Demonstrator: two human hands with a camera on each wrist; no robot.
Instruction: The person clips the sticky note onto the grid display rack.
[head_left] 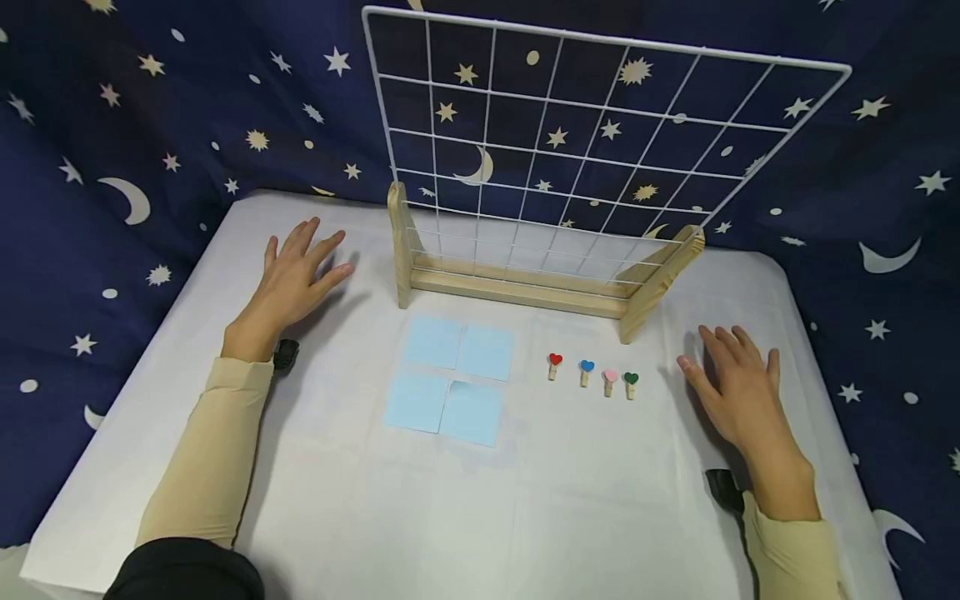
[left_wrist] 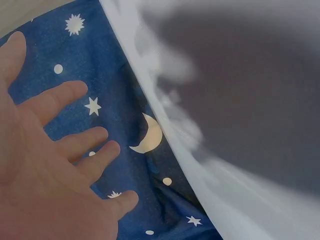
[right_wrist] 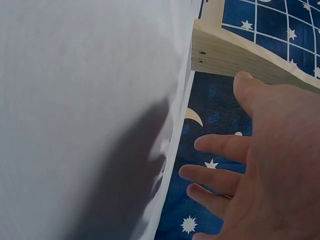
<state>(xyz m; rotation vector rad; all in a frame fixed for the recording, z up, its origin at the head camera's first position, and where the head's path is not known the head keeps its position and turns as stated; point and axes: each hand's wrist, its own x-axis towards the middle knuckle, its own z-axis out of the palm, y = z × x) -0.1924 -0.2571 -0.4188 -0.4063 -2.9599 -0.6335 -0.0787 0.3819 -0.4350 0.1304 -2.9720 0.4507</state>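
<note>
My left hand [head_left: 288, 279] is over the table's left side with fingers spread and nothing in them. On the right, my right hand [head_left: 742, 396] also has its fingers apart and holds nothing. Nearest to it is a row of small wooden clothespins with heart tops: green [head_left: 631, 380], pink [head_left: 610, 377], blue [head_left: 587, 367] and red [head_left: 555, 361]. Several light blue paper squares [head_left: 408, 402] lie in a two-by-two block left of the clothespins. Behind them stands a white wire grid [head_left: 536, 150] in a wooden base [head_left: 517, 293]. In the right wrist view, the base's end piece [right_wrist: 220, 52] shows beyond the thumb.
A white cloth covers the table [head_left: 420, 517]. A dark blue curtain [head_left: 187, 100] with moons and stars hangs round its back and sides. The grid leans up from the back of the table. A black object [head_left: 183, 571] shows at the bottom left.
</note>
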